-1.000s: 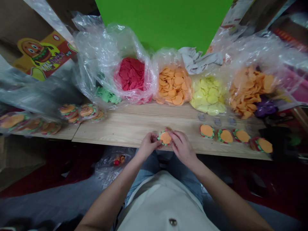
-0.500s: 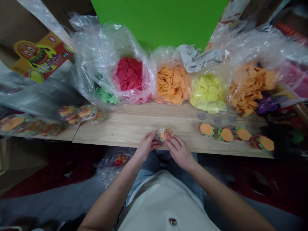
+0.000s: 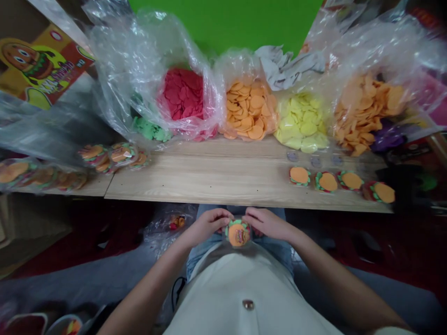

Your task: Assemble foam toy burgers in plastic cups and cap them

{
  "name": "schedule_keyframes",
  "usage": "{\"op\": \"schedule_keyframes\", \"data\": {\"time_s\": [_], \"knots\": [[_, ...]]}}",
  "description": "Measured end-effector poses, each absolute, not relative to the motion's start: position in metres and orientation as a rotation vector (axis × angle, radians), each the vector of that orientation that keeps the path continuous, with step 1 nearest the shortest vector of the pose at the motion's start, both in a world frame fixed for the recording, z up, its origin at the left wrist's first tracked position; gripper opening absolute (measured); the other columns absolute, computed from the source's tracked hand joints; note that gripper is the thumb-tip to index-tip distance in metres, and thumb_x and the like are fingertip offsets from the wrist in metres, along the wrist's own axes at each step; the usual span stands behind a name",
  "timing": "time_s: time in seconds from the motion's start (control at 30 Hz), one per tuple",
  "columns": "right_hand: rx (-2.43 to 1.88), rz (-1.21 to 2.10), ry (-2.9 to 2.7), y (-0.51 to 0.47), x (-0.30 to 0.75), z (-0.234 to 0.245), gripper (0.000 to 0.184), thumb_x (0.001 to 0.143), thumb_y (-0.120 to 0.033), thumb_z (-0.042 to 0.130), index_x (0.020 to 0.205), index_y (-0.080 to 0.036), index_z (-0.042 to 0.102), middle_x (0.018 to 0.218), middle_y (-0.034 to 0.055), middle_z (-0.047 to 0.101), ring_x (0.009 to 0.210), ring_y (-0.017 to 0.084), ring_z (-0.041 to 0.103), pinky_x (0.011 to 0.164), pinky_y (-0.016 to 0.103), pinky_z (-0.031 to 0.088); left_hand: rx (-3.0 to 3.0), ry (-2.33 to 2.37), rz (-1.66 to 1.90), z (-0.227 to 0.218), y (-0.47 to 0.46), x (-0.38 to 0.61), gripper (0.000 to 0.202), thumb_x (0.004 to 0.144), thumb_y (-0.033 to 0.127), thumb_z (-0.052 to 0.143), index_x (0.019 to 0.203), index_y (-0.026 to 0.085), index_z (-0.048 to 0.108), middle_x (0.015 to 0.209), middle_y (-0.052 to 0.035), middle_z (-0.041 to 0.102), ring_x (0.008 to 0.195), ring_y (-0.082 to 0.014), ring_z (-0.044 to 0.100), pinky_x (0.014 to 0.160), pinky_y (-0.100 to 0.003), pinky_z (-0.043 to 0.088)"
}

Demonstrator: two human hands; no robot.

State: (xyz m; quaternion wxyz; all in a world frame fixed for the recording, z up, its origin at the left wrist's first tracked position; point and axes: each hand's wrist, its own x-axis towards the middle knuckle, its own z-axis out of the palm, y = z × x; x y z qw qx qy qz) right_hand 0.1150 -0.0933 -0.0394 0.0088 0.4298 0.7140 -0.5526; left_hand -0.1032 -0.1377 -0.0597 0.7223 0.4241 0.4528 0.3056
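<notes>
Wooden tabletop point(image 3: 195, 179) stretched out beyond the fingers, bags of coloured discs point(image 3: 249, 111) piled behind it, burger pieces point(image 3: 335, 182) lined up to the right! Left hand point(image 3: 207, 226) and right hand point(image 3: 267, 223) met at the lap, fingers clenched on a wrapped burger piece point(image 3: 239, 234), just below the tabletop's edge.

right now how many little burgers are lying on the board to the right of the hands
4. They lie in one row on the wooden board: first burger, second burger, third burger, and fourth burger near the board's end. Any further along, in the shadow, would be hidden.
</notes>
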Motion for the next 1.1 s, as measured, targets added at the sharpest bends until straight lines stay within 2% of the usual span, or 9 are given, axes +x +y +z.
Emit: {"op": "schedule_keyframes", "data": {"time_s": [0.17, 0.33, 0.4, 0.5, 0.63, 0.73, 0.9, 1.1], "knots": [[1.338, -1.595, 2.373, -0.123, 0.118, -0.047, 0.029, 0.089, -0.042, 0.032, 0.076, -0.018, 0.043, 0.06, -0.0038, 0.049, 0.054, 0.009, 0.045, 0.051, 0.019, 0.032, 0.856, 1.184, 0.761, -0.061, -0.164, -0.094, 0.021, 0.071, 0.03, 0.06, 0.085, 0.014, 0.06, 0.072, -0.0006, 0.055, 0.059, -0.0083, 0.045, 0.056, -0.019, 0.037], [1.361, -1.386, 2.538, -0.133, 0.119, -0.043, 0.032, 0.089, -0.042, 0.03, 0.072, -0.018, 0.043, 0.066, -0.0021, 0.048, 0.059, 0.009, 0.042, 0.055, 0.021, 0.03, 0.729, 1.132, 0.838, -0.055, -0.175, -0.088, 0.02, 0.067, 0.029, 0.065, 0.079, 0.014, 0.059, 0.078, -0.0019, 0.058, 0.07, -0.0109, 0.051, 0.067, -0.021, 0.04], [1.362, -1.366, 2.563, -0.134, 0.119, -0.041, 0.032, 0.089, -0.041, 0.031, 0.072, -0.018, 0.043, 0.066, -0.0018, 0.048, 0.06, 0.009, 0.042, 0.056, 0.021, 0.03, 0.671, 1.147, 0.869, -0.054, -0.176, -0.086, 0.02, 0.066, 0.029, 0.066, 0.078, 0.014, 0.06, 0.077, -0.0022, 0.059, 0.07, -0.0111, 0.052, 0.066, -0.022, 0.041], [1.435, -1.46, 2.546, -0.138, 0.119, -0.042, 0.031, 0.089, -0.04, 0.032, 0.07, -0.018, 0.041, 0.063, -0.0024, 0.047, 0.058, 0.009, 0.042, 0.055, 0.021, 0.031, 0.673, 1.174, 0.885, -0.053, -0.173, -0.084, 0.019, 0.068, 0.03, 0.065, 0.075, 0.013, 0.06, 0.072, -0.0014, 0.059, 0.065, -0.0096, 0.05, 0.062, -0.02, 0.039], [1.547, -1.742, 2.323, -0.15, 0.121, -0.053, 0.032, 0.089, -0.044, 0.029, 0.07, -0.019, 0.037, 0.053, -0.0049, 0.043, 0.05, 0.009, 0.042, 0.048, 0.019, 0.031, 0.689, 1.137, 0.823, -0.054, -0.171, -0.085, 0.02, 0.068, 0.032, 0.065, 0.071, 0.013, 0.058, 0.064, 0.0008, 0.054, 0.058, -0.0071, 0.044, 0.055, -0.018, 0.034], [1.415, -1.832, 2.177, -0.146, 0.125, -0.053, 0.035, 0.089, -0.047, 0.027, 0.071, -0.019, 0.039, 0.052, -0.0052, 0.044, 0.048, 0.009, 0.043, 0.045, 0.019, 0.03, 0.652, 1.148, 0.756, -0.056, -0.172, -0.085, 0.021, 0.068, 0.033, 0.065, 0.069, 0.012, 0.058, 0.06, 0.0022, 0.051, 0.052, -0.005, 0.039, 0.051, -0.017, 0.031], [1.291, -1.359, 2.508, -0.113, 0.115, -0.037, 0.038, 0.084, -0.05, 0.038, 0.068, -0.017, 0.049, 0.063, -0.0017, 0.05, 0.057, 0.01, 0.042, 0.052, 0.021, 0.027, 0.703, 1.094, 0.745, -0.056, -0.168, -0.077, 0.02, 0.066, 0.03, 0.066, 0.069, 0.012, 0.058, 0.061, 0.002, 0.051, 0.054, -0.0052, 0.04, 0.053, -0.017, 0.032], [1.258, -1.334, 2.505, -0.116, 0.097, -0.054, 0.051, 0.085, -0.055, 0.032, 0.059, -0.015, 0.051, 0.052, -0.0024, 0.043, 0.05, 0.008, 0.037, 0.048, 0.021, 0.022, 0.592, 1.037, 0.742, -0.065, -0.167, -0.065, 0.022, 0.064, 0.031, 0.068, 0.069, 0.012, 0.057, 0.059, 0.0029, 0.05, 0.052, -0.0051, 0.04, 0.05, -0.017, 0.03]]}}
